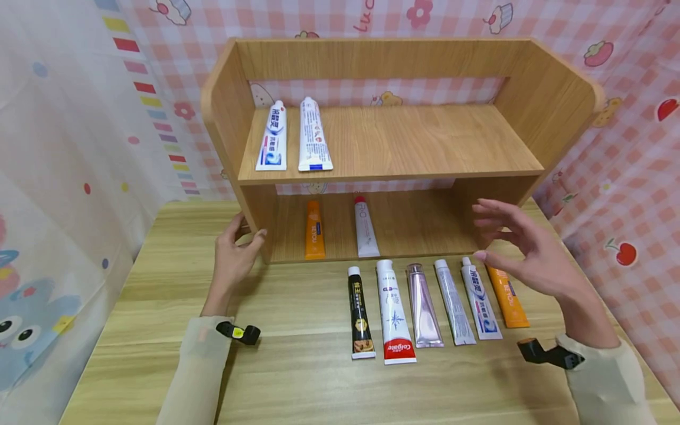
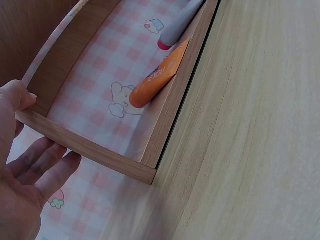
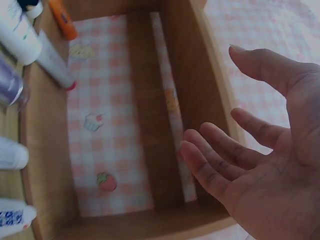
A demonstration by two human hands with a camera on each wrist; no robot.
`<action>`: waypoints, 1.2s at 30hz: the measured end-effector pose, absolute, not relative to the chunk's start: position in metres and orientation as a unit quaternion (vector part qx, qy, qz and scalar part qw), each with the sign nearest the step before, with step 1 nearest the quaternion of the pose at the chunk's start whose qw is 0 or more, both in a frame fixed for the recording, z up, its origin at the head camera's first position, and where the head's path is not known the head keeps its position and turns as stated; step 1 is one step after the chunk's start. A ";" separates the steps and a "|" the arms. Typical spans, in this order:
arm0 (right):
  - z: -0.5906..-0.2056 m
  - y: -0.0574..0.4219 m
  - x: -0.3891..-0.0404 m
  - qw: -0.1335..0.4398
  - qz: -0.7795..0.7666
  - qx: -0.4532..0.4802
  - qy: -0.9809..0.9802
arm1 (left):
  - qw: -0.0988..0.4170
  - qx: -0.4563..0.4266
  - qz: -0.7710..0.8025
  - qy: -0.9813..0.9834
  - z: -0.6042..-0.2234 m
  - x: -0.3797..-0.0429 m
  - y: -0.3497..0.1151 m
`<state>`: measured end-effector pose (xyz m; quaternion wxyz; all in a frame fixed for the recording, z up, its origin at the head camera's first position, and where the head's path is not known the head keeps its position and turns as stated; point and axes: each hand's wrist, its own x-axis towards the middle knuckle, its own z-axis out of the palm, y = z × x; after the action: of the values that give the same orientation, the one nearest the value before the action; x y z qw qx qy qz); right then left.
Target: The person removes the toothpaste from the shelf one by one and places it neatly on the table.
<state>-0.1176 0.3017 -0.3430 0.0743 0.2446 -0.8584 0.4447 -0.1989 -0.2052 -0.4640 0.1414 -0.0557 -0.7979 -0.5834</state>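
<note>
A two-tier wooden shelf (image 1: 393, 177) stands on the table. My left hand (image 1: 234, 254) holds the lower front of its left side panel, thumb on one face and fingers on the other, as the left wrist view shows. My right hand (image 1: 531, 254) hovers in front of the right panel, fingers spread and holding nothing. On the upper board lie two white-and-blue toothpaste tubes, one (image 1: 273, 139) left of the other (image 1: 313, 136). The lower board bears an orange tube (image 1: 314, 230) and a pale tube with a red cap (image 1: 365, 227).
In front of the shelf lies a row of tubes: black (image 1: 361, 313), Colgate (image 1: 395, 313), metallic pink (image 1: 424, 307), silvery (image 1: 454, 304), blue-and-white (image 1: 480, 301) and orange (image 1: 507, 295), the last beneath my right hand. Patterned cloth (image 1: 627, 177) hangs behind and beside the table (image 1: 287, 378).
</note>
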 end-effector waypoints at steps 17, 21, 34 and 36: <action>-0.307 0.263 -0.131 0.071 0.557 0.304 -0.770 | 0.142 -0.053 -0.585 -0.797 -0.465 -0.199 -0.205; -0.303 0.255 -0.135 0.075 0.574 0.309 -0.754 | 0.138 -0.046 -0.585 -0.798 -0.462 -0.198 -0.203; -0.288 0.232 -0.161 0.062 0.613 0.338 -0.711 | 0.127 -0.048 -0.595 -0.792 -0.433 -0.182 -0.194; -0.284 0.228 -0.165 0.059 0.611 0.335 -0.715 | 0.129 -0.047 -0.595 -0.792 -0.434 -0.181 -0.195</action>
<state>-0.1649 0.2281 -0.2842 0.0595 0.3347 -0.7153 0.6105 -0.1815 -0.1950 -0.4337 0.1291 -0.0466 -0.7922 -0.5946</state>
